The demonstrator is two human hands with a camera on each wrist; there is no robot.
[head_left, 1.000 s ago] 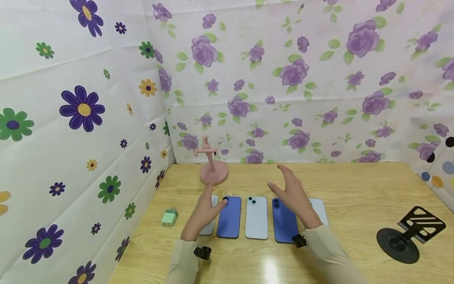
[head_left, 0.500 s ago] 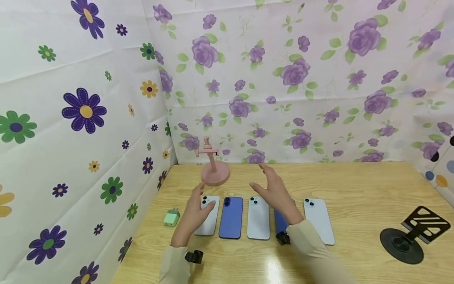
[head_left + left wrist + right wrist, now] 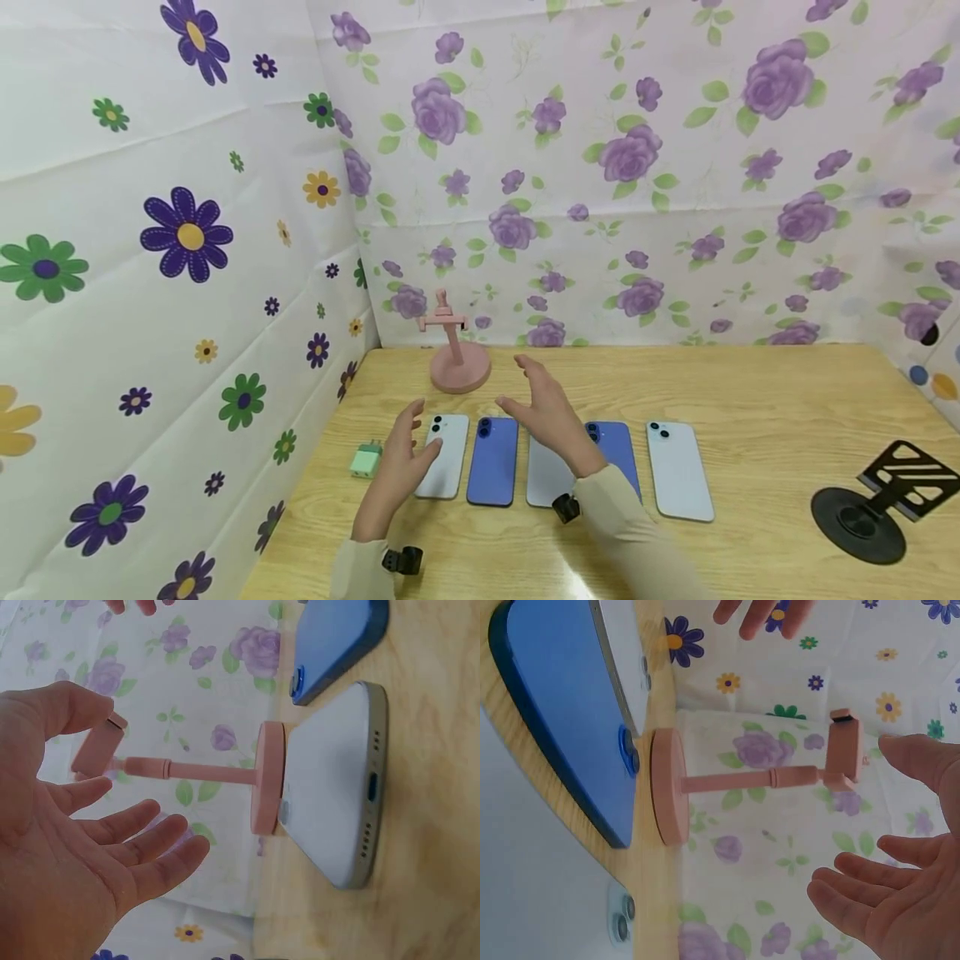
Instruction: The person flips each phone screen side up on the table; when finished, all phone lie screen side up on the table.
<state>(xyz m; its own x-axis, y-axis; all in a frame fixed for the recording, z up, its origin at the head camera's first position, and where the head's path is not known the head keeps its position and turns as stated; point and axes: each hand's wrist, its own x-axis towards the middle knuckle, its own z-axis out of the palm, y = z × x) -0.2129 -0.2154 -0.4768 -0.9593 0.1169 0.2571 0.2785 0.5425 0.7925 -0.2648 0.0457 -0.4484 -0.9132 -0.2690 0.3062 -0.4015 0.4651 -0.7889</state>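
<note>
Several phones lie face down in a row on the wooden table. My left hand (image 3: 397, 479) hovers empty, fingers relaxed, just left of the leftmost white phone (image 3: 447, 467) and partly over it. Beside that phone lies a blue phone (image 3: 492, 467). Above the middle white phone (image 3: 546, 482) my right hand (image 3: 553, 421) is raised, thumb and fingers spread, holding nothing; it hides that phone's upper part. Farther right are another blue phone (image 3: 618, 450), partly covered by the sleeve, and a white phone (image 3: 680, 475). A pink phone stand (image 3: 270, 776) rises behind the row, touched by neither hand.
A green charger plug (image 3: 366, 460) sits left of my left hand. A black folding stand (image 3: 862, 521) is at the table's right side. Flowered cloth (image 3: 645, 208) hangs behind the table, and daisy-print cloth (image 3: 187, 325) lines the left side.
My right hand has moved left, from over the right blue phone to over the middle white one. My left hand has drawn slightly left and down. The view has shifted a little.
</note>
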